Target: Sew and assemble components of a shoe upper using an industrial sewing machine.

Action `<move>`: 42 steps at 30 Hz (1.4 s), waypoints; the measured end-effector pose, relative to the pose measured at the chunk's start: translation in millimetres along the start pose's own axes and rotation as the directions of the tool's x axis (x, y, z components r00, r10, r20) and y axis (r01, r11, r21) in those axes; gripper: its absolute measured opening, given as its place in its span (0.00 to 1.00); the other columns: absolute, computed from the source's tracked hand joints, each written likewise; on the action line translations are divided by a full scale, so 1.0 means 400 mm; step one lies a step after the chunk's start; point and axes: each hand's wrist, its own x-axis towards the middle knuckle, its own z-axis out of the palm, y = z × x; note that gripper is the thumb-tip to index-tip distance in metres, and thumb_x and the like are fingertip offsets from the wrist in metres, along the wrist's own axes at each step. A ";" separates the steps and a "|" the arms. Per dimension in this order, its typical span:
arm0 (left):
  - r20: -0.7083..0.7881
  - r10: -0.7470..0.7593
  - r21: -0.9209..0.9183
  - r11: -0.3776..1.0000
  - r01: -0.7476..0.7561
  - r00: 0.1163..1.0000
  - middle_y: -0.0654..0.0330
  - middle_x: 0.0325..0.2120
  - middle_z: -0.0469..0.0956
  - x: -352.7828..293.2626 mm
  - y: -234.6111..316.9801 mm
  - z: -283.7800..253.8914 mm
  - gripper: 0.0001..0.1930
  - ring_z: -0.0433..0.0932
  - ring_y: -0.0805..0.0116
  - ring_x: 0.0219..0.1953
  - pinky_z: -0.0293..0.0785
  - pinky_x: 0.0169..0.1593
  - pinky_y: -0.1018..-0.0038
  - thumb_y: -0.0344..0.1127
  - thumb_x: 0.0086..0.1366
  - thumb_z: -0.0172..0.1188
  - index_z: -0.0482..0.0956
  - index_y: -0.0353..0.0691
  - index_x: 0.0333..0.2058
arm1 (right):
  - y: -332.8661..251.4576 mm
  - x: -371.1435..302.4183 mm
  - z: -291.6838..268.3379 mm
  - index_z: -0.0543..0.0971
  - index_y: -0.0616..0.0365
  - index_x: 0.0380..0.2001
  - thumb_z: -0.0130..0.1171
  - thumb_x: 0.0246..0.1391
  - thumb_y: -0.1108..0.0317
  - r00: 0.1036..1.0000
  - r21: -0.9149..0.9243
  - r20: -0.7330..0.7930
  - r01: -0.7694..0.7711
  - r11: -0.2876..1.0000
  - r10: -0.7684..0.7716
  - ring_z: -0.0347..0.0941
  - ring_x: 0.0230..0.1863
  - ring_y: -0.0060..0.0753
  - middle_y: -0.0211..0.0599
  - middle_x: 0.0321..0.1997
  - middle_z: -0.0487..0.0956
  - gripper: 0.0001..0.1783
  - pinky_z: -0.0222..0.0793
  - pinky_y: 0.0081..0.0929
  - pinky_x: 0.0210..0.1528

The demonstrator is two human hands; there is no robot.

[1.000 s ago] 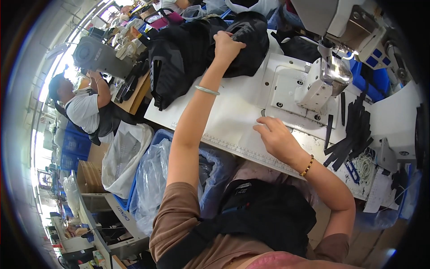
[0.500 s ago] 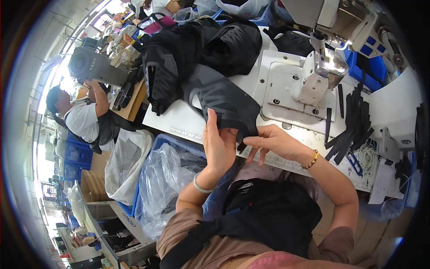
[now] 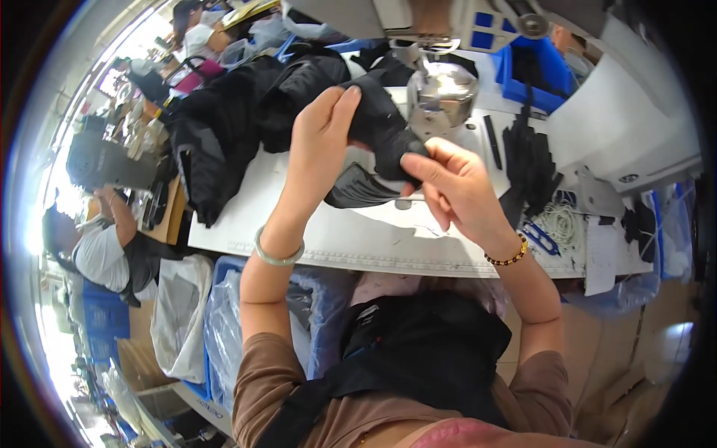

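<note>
Black upper (image 3: pixel 379 116), just raised beside the machine post (image 3: pixel 442 93) (within its reach), we pinch between closed left fingers (image 3: pixel 344 109) and right fingers (image 3: pixel 429 171).

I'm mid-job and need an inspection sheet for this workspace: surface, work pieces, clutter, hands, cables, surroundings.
Surface: white table, ruler marks along its near edge, some dark specks.
Job's things: black piece held up in front of the machine; more black pieces heaped at the table's left.
Clutter: black strips, tangled white cord and a blue tool at the right.
Hands: left hand and right hand both grip the black piece.
Cables: nothing seen for certain.
Surroundings: blue bin beyond the strips; white sack at the left; co-worker farther left.
</note>
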 end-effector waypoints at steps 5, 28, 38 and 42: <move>0.124 0.282 0.176 0.937 -0.301 0.951 0.55 0.15 0.68 0.152 -0.041 0.086 0.09 0.64 0.72 0.19 0.61 0.24 0.72 0.30 0.62 0.49 0.69 0.27 0.27 | -0.055 0.008 0.002 0.75 0.67 0.32 0.53 0.58 0.63 0.937 -0.233 -0.240 0.197 0.952 -0.252 0.54 0.04 0.10 0.33 0.15 0.74 0.14 0.44 0.10 0.07; 0.449 0.732 0.545 0.231 -0.806 0.513 0.59 0.36 0.74 0.038 -0.151 -0.007 0.22 0.73 0.59 0.43 0.62 0.53 0.64 0.33 0.45 0.70 0.72 0.41 0.40 | 0.077 0.002 -0.326 0.70 0.69 0.23 0.55 0.43 0.76 0.820 -0.923 -0.034 -0.245 -0.298 -0.571 0.76 0.26 0.43 0.49 0.28 0.71 0.06 0.74 0.28 0.28; 0.556 0.487 0.228 0.690 -0.687 0.673 0.58 0.22 0.71 -0.130 -0.178 0.112 0.11 0.72 0.62 0.25 0.67 0.27 0.72 0.23 0.52 0.61 0.73 0.36 0.35 | 0.086 -0.039 -0.303 0.72 0.70 0.24 0.51 0.42 0.81 0.834 -0.943 -0.078 -0.239 -0.230 -0.547 0.76 0.28 0.49 0.54 0.30 0.72 0.03 0.75 0.32 0.30; 0.604 0.232 0.270 0.841 -0.469 0.763 0.52 0.29 0.71 -0.129 -0.234 0.170 0.11 0.75 0.55 0.31 0.71 0.33 0.67 0.24 0.57 0.55 0.72 0.37 0.40 | 0.103 -0.071 -0.259 0.71 0.71 0.26 0.50 0.47 0.79 0.850 -0.967 -0.198 -0.251 -0.044 -0.488 0.73 0.33 0.56 0.55 0.32 0.72 0.03 0.71 0.39 0.35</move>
